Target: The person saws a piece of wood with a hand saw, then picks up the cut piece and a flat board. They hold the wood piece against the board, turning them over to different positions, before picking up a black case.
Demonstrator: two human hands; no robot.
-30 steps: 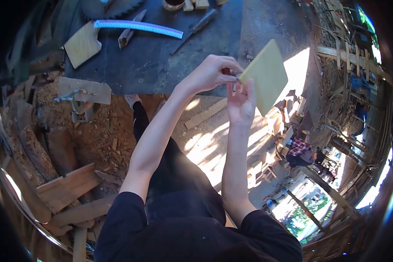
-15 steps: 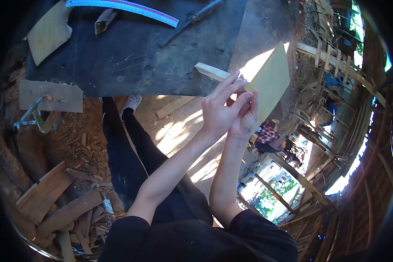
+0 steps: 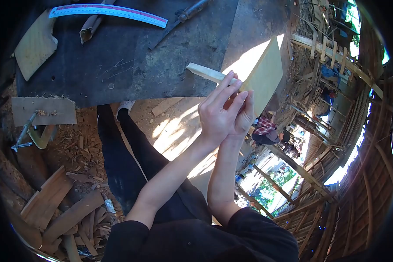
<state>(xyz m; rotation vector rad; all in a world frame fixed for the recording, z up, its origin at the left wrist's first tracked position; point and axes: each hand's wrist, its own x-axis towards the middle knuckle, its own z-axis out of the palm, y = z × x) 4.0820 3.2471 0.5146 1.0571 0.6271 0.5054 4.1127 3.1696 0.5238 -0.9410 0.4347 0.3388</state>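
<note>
Head view: ruler (image 3: 109, 10) lies well apart from board (image 3: 266, 76).

Hands (image 3: 217, 114) touching (fingers (image 3: 225, 81) bent), forearms (image 3: 172, 172) converging

dark blue-grey desk (image 3: 135, 61), red-striped white ruler (image 3: 109, 10) on it, pale yellow board (image 3: 266, 78) near it, red-checked shirt (image 3: 263, 125) beyond it

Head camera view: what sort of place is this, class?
Probably a woodworking workshop: wood scraps lie heaped, a ruler rests on the dark bench, and a clamp sits by its edge.
</note>
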